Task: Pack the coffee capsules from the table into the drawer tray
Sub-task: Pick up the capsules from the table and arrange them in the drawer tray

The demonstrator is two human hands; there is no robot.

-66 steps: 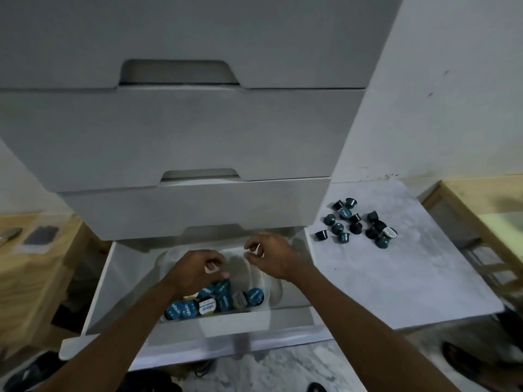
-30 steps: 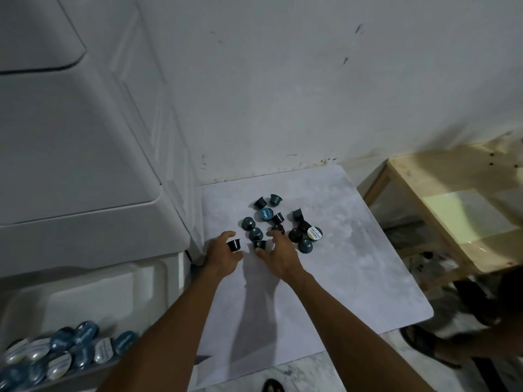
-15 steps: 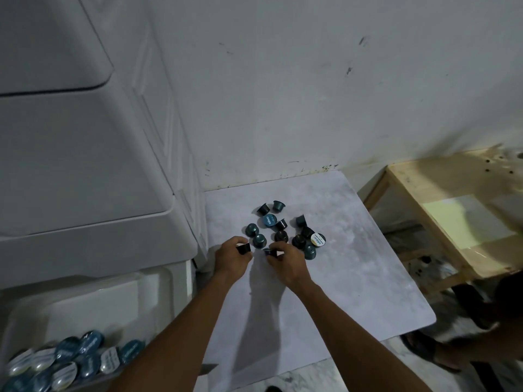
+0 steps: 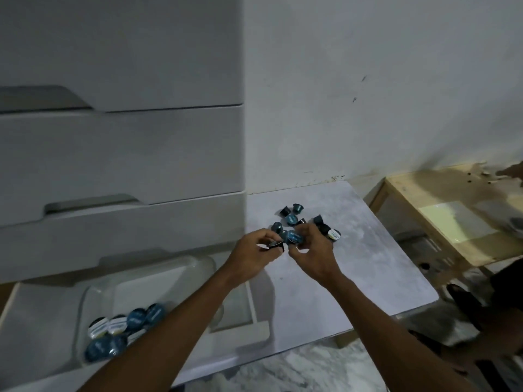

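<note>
Marble-patterned table [image 4: 353, 267] stands against a white wall, beside a white drawer unit [image 4: 121, 154]. About eight capsules [image 4: 293, 220] lie loose on it; seven or so sit in the drawer tray [image 4: 99, 295]. Left hand [image 4: 252, 257] pinches a dark capsule [image 4: 276, 244]; right hand [image 4: 314, 256] grips a blue capsule [image 4: 295, 237], both raised above the table.
</note>
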